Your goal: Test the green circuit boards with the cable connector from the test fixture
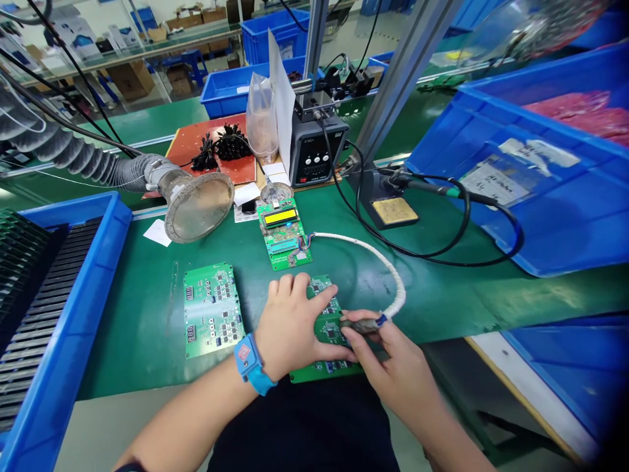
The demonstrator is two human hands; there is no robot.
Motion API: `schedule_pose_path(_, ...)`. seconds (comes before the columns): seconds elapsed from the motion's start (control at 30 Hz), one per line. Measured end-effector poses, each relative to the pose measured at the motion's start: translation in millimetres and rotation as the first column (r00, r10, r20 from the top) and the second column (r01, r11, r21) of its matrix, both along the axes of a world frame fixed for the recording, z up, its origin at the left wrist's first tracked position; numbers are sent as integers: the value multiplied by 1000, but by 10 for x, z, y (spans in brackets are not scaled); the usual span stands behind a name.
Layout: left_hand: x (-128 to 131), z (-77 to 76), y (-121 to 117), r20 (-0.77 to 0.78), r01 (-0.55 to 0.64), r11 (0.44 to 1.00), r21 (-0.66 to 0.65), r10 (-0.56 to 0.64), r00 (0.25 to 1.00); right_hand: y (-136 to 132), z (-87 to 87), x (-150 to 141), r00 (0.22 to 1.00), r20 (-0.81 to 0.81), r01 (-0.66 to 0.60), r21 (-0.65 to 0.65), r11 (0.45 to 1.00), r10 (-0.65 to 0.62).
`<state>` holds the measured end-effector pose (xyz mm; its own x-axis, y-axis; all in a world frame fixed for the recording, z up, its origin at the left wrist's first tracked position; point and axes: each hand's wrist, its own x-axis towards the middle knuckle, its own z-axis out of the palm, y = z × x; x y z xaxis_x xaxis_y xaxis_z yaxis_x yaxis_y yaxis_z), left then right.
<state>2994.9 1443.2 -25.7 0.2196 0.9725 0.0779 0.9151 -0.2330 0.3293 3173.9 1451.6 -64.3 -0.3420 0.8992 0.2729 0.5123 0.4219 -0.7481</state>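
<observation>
My left hand (pixel 295 321) lies spread over a green circuit board (pixel 324 377) near the table's front edge, thumb and fingers apart, hiding much of the board. Pinched in my right hand (pixel 393 354) is a grey taped probe (pixel 364 325), its tip at the board's right side; the contact point is hidden. From the probe a white wrapped cable (pixel 393 269) curves back to a small programmer board (pixel 285 246) with a lit yellow display. To the left, a second green circuit board (pixel 213 308) with two digit displays lies flat. A blue wrist strap (pixel 249 360) is on my left wrist.
A fume hose (pixel 199 206) hangs at the left. Behind stands a black soldering station (pixel 317 154), with its iron (pixel 437 189) in a holder and looping black cord. A blue crate (pixel 105 262) with a slotted rack is left; a blue bin (pixel 496 229) is right.
</observation>
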Motion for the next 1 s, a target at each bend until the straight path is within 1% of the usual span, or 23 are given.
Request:
schedule_pose_path(0.13,-32,37,-35,3,9,999,-50,-9,1000,7,3,-5,1000,6,-5,14,1000,5)
schedule_pose_path(0.27,-104,60,-121,-56,48,983,-179,-59,997,11,1,-4,1000,13,-11,36,999,10)
schedule_pose_path(0.33,-135,47,-157,-79,67,973,-220,-86,993,7,3,-5,1000,11,-11,44,999,10)
schedule_pose_path(0.47,-146,6,-179,-89,81,974,-212,-102,991,3,9,-10,1000,0,-9,43,999,9)
schedule_pose_path(0.53,-127,0,-168,-97,74,977,-200,-95,991,4,19,-8,1000,-9,-3,18,1000,3)
schedule_pose_path(0.6,-107,12,-153,-99,70,978,-194,-90,991,6,40,2,1000,-30,3,-44,999,-4)
schedule_pose_path(0.67,-107,46,-146,-100,77,976,-202,-99,990,17,78,11,995,-99,18,-124,992,-30)
schedule_pose_path(0.73,-159,103,-161,-99,88,977,-196,-109,989,54,122,4,973,-213,44,-186,982,-84)
schedule_pose_path(0.83,-396,209,-241,-90,97,987,-131,-110,990,182,153,-57,934,-327,69,-230,971,-144)
schedule_pose_path(0.93,-818,262,-376,-106,79,992,-93,-89,990,364,99,-158,935,-331,44,-242,969,-125)
schedule_pose_path(1.0,-1135,236,-465,-151,41,994,-98,-56,987,465,37,-219,939,-326,22,-253,967,-107)
